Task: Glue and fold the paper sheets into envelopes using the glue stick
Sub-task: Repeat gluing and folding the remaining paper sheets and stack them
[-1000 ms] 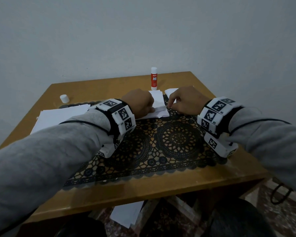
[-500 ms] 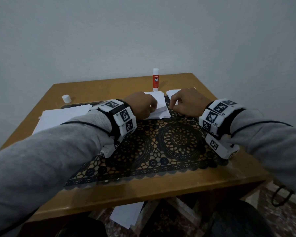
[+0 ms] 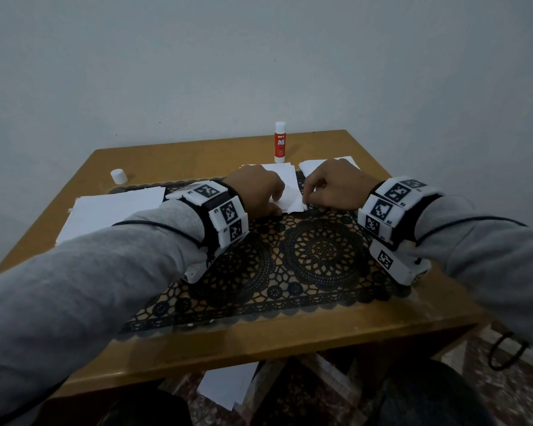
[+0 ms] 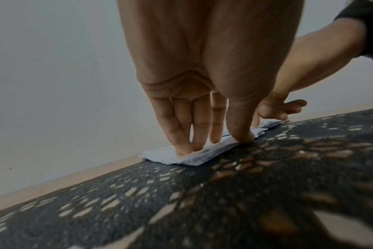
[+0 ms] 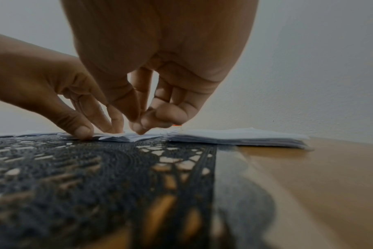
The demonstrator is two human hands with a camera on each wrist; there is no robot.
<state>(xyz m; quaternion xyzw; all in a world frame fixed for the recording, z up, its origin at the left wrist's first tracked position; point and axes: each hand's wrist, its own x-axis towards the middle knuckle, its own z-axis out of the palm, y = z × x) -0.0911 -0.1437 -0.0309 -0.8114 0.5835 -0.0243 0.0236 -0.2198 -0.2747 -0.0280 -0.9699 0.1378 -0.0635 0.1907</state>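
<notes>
A folded white paper (image 3: 290, 187) lies at the far edge of the black lace mat (image 3: 320, 256). My left hand (image 3: 274, 199) presses it flat with straight fingers (image 4: 182, 148), the thumb at its near edge. My right hand (image 3: 306, 201) has curled fingers, and its thumb and fingertips pinch the paper's right near corner (image 5: 126, 137). The red glue stick (image 3: 279, 142) stands upright behind the paper, untouched. Its white cap (image 3: 118, 176) sits apart at the far left.
A stack of white sheets (image 5: 234, 136) lies just right of the folded paper, partly under my right hand. More sheets (image 3: 114, 210) lie on the left of the wooden table (image 3: 197, 155). Paper (image 3: 228, 385) lies on the floor below the near edge.
My right fingertips have slid toward me along the paper's right edge to its near corner. My left hand stays pressing on the paper.
</notes>
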